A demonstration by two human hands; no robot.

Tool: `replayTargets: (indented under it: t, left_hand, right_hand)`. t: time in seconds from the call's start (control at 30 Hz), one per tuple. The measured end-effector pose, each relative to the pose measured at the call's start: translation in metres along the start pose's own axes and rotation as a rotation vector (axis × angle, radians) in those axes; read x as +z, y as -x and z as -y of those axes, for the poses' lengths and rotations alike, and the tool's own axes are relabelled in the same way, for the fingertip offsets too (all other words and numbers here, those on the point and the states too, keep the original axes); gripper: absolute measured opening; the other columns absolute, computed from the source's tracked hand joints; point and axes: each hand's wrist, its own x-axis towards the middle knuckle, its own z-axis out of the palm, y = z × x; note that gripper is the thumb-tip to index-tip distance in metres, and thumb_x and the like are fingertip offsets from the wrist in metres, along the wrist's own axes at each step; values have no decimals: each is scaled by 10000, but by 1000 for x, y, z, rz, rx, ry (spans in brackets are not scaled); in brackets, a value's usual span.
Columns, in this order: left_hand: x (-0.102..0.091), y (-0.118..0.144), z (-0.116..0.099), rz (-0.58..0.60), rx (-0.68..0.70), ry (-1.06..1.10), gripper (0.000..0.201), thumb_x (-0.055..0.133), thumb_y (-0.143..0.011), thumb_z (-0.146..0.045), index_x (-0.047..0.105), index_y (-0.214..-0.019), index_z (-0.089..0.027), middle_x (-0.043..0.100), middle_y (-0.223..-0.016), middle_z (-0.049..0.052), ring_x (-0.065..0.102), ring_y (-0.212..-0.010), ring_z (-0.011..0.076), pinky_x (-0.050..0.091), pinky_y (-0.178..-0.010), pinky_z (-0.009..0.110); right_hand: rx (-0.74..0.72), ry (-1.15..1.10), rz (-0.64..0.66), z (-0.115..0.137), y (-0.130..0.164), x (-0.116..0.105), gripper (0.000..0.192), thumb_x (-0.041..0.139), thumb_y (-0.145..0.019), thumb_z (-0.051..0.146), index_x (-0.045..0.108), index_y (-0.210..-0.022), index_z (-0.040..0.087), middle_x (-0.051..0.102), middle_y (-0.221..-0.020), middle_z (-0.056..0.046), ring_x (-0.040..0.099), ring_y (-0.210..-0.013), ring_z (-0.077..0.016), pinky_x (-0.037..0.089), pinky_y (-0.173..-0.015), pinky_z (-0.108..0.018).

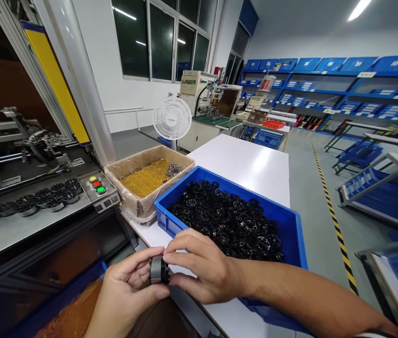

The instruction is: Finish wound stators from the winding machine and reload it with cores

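Both hands meeting low in the view, just in front of the blue bin (292,234). Left hand (126,293) and right hand (202,272) closed together on a small black ring (159,270), with the fingers (139,263) of the left curled round its near side and the thumb pressed beneath, the right hand's fingertips pinching its far side. Ring held upright in the air, just clear of the bin's near wall and over the counter (251,162) edge. Bin heaped with black rings (227,220) of the same kind. Behind the bin and to its left, touching its corner, a cardboard box (142,206) lined with plastic, holding yellow parts (146,178) and a small cluster of grey pieces (173,170). Further left of the bin, a machine panel with coloured buttons (96,184), and beside it a row of black rings (37,199) lying on a grey ledge. Well behind the bin, a white fan (172,118).
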Motion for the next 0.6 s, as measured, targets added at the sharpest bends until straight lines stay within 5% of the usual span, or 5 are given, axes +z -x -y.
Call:
replayTargets:
  t: [0.33,0.5,0.6]
  left_hand:
    - [-7,2,-1,-2,-31,-90,441,913,-516,-232,805,-943,-214,810,-881,82,766,-835,279,612,-779,306]
    - [-2,5,-3,-82,-38,-51,449,937,-461,-342,817,-884,-247,804,-799,45,753,-742,229,593,-730,246]
    - [-3,5,-1,-12,-33,-71,427,922,-498,-355,818,-898,-248,799,-772,46,751,-747,227,582,-694,224]
  right_hand:
    - [-77,92,86,2,2,-6,275,582,-909,154,561,-1176,89,698,-1016,-150,638,-973,-200,565,-847,-355]
    - [-93,105,89,5,-2,-6,232,566,-925,166,579,-1138,77,700,-973,-141,639,-920,-191,567,-809,-330]
    - [-80,111,90,7,-5,-8,215,576,-932,203,607,-1090,62,693,-965,-149,639,-896,-196,568,-795,-333]
